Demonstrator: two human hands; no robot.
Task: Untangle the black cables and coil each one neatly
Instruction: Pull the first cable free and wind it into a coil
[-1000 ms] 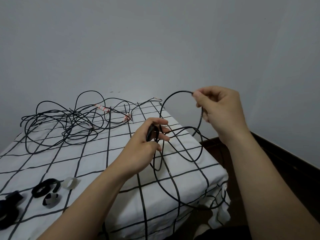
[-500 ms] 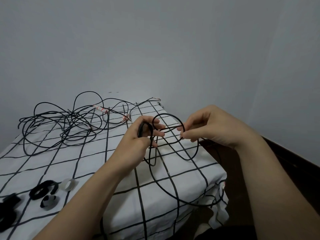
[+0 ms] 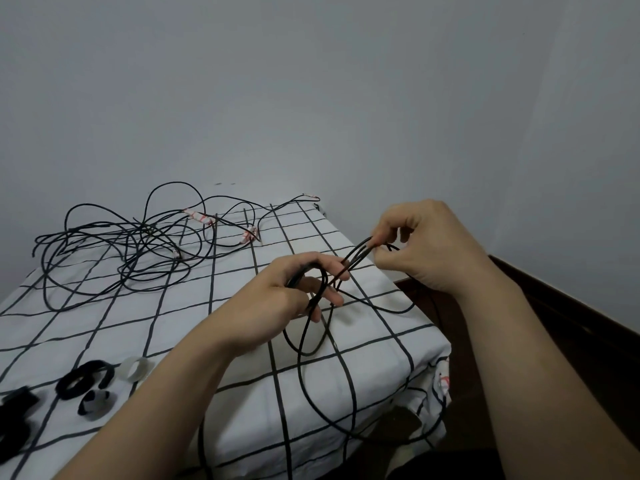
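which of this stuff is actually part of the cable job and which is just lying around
In the job: black cable, held by left hand and right hand; tangled cable pile at the far end of the checked cloth.

Lying about, untouched: black looped band, clear ring, small black-and-white ring, all at the near left.

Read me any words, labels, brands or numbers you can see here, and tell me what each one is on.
No text can be read.
Red-and-white tags on the tangled black cables: red marks, too blurred to read.
Small print on the hanging corner of the checked cloth: too small to read.
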